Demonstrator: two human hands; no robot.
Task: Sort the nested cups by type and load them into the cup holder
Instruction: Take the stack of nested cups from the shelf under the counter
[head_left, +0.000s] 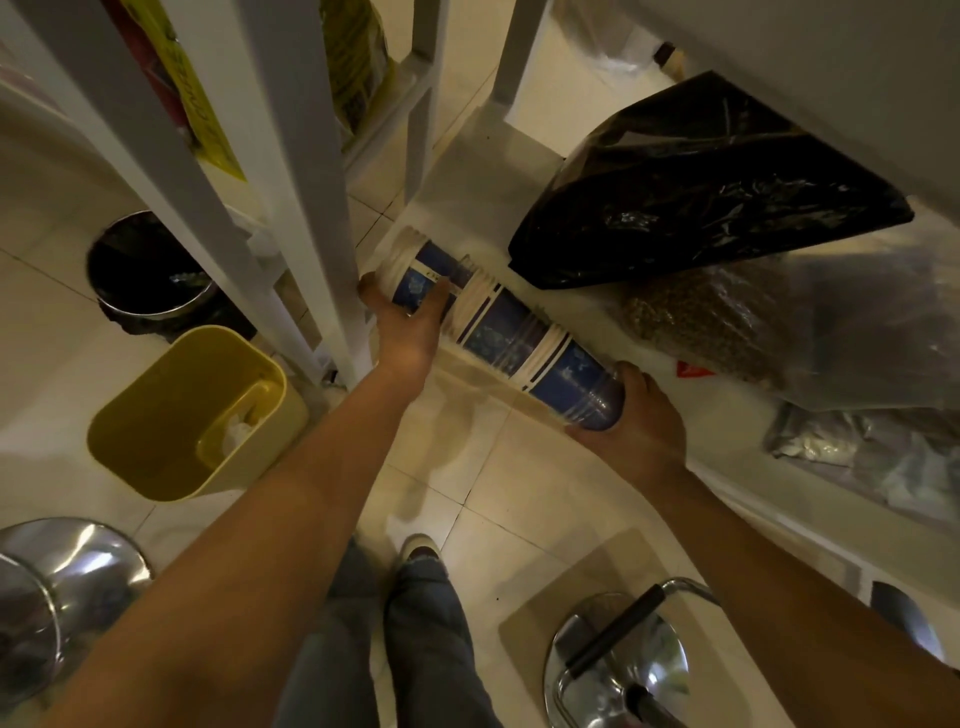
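On a low white shelf (483, 171) beneath a counter, we hold a long sleeve of nested cups (498, 332) lying on its side, its long axis running from upper left to lower right across the shelf's front edge. The sleeve sits directly ahead of us, spanning the gap between our 2 hands, so neither arm is nearer than the other: each has 1 end. Our left hand (410, 332) curls its fingers around the rimmed upper-left end, close beside a white shelf post (306, 218); our right hand (631, 421) cups the blue base end at lower right, fingers wrapped under it. We judge the sleeve is being drawn out toward us, and that it must stay level or the cups may slide apart. No cup holder is in view.

Behind the sleeve, a black plastic bag (701, 182) leans on the shelf, just beside a clear bag of brownish pellets (717, 322); what the black one holds we cannot tell. On the tiled floor to our left, a yellow bin (150, 447) holds a smaller yellow tub with white crumpled material, and a round black-lined bin (145, 270) stands beyond it, its contents too dark to read.
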